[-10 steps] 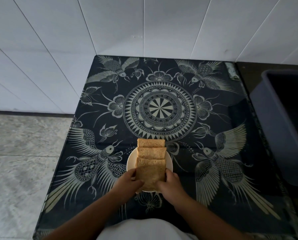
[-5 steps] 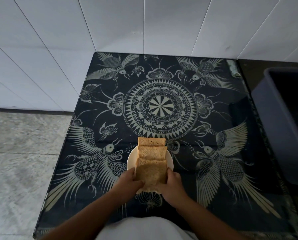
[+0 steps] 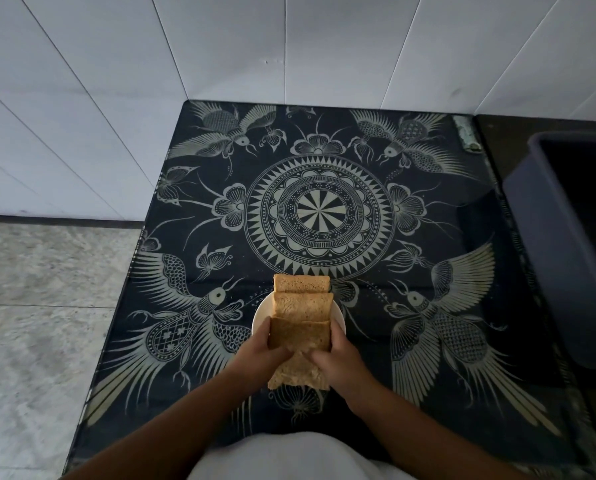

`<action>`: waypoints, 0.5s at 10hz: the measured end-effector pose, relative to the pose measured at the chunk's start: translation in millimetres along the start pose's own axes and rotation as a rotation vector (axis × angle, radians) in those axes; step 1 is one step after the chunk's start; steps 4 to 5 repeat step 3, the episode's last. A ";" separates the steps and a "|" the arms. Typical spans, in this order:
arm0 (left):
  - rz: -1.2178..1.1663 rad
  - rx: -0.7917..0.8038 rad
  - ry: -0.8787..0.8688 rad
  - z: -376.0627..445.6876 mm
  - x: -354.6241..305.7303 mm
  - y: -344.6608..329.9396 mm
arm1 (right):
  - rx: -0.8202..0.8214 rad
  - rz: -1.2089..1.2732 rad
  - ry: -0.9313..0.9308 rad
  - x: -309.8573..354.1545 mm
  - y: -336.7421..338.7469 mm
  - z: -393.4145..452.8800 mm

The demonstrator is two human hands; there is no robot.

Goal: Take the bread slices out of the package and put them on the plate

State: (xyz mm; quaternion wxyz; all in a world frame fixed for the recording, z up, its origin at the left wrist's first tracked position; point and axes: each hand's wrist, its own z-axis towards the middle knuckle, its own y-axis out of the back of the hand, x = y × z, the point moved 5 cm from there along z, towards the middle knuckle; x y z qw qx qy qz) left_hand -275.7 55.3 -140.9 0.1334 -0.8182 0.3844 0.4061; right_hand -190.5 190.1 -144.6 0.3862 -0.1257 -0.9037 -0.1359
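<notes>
A small white plate [image 3: 259,315] sits near the front of a dark patterned table. Several brown bread slices lie on it in an overlapping row running away from me; the farthest slice [image 3: 301,284] overhangs the plate's far rim. My left hand [image 3: 267,353] and my right hand [image 3: 338,358] grip the nearest slice [image 3: 300,336] by its two sides, thumbs on top. Its near edge hangs past the plate toward me. No package is in view.
The table [image 3: 428,393] has a glossy black top with a pale mandala and bird pattern. A dark plastic bin [image 3: 549,258] stands to the right. White tiled walls rise behind and left, with grey stone floor at the left.
Both hands have closed in a little on the nearest slice and pulled it slightly toward me. The other slices and the plate have stayed put.
</notes>
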 end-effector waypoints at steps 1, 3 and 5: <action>0.045 0.033 -0.022 -1.6 -2.0 -2.4 | 0.017 -0.016 0.004 0.2 1.4 1.2; 0.264 -0.013 -0.164 -12.6 -22.4 3.8 | -0.043 -0.206 0.127 17.0 15.7 -2.8; 0.264 -0.013 -0.164 -12.6 -22.4 3.8 | -0.043 -0.206 0.127 17.0 15.7 -2.8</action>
